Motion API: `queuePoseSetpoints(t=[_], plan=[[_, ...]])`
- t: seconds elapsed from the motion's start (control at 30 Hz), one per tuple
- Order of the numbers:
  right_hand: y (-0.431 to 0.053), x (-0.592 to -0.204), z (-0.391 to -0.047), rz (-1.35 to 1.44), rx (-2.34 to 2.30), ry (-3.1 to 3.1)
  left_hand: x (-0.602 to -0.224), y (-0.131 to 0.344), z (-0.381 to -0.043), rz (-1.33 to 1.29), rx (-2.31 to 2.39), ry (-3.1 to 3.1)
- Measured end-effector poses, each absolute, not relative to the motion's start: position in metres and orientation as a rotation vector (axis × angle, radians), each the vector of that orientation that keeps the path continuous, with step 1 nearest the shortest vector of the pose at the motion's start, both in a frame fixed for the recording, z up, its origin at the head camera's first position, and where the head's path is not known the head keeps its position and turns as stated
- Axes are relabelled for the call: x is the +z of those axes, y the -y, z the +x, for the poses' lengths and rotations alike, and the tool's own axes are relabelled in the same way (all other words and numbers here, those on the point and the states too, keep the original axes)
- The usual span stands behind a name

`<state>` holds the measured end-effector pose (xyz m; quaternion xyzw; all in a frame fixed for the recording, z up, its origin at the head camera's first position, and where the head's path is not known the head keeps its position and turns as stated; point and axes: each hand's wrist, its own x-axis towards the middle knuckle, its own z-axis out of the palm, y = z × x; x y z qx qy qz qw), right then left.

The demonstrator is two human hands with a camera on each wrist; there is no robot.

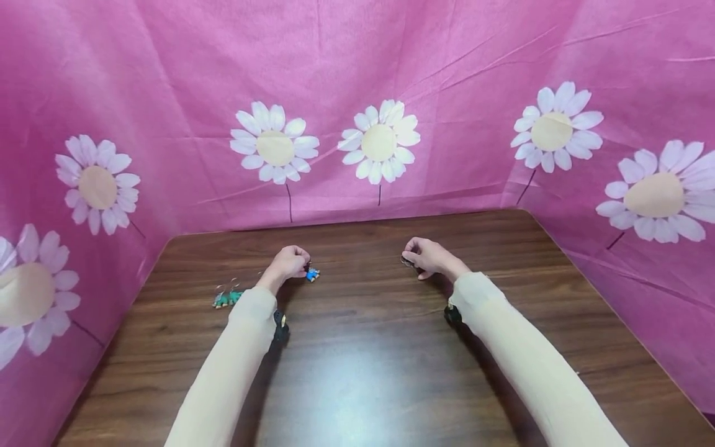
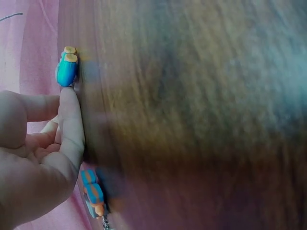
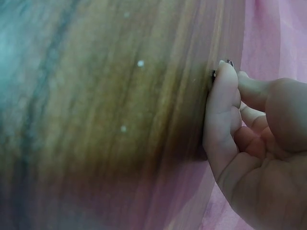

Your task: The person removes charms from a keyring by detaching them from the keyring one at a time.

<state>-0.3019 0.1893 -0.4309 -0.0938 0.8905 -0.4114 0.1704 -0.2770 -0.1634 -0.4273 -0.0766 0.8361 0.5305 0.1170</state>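
My left hand [image 1: 289, 262] is over the table's left half, thumb and finger pinching a small blue figure keychain [image 1: 313, 274] at its upper end. In the left wrist view that blue figure [image 2: 67, 69], with yellow-orange feet, sticks out past the fingertips. Across the table, my right hand [image 1: 429, 256] pinches a small metal key ring [image 1: 406, 261]. From the right wrist, only a small dark metal bit [image 3: 230, 63] shows beyond the fingertips; most of it is hidden by the fingers.
Small green figure keychains [image 1: 221, 300] with rings lie left of my left forearm, partly covered by the sleeve. A blue and orange figure [image 2: 93, 191] with a chain lies below the hand in the left wrist view. A pink flowered cloth [image 1: 329, 74] surrounds the brown wooden table [image 1: 357, 335].
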Motion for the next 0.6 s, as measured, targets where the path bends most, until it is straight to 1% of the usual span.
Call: queuePoseSetpoints(t=[0.3,0.47,0.6], plan=[[-0.192,-0.428,-0.305,-0.231,-1.218,-2.498,-0.425,0.161,-0.281,-0.195,1.525,-2.493],[-0.201,-0.413,-0.310,-0.209,-1.258,-2.413,-0.405,0.169,-0.281,0.032,1.385,-2.639],[-0.221,-0.386,-0.308,-0.308,-1.028,-2.465,-0.371,0.185,-0.269,0.292,1.085,-2.861]])
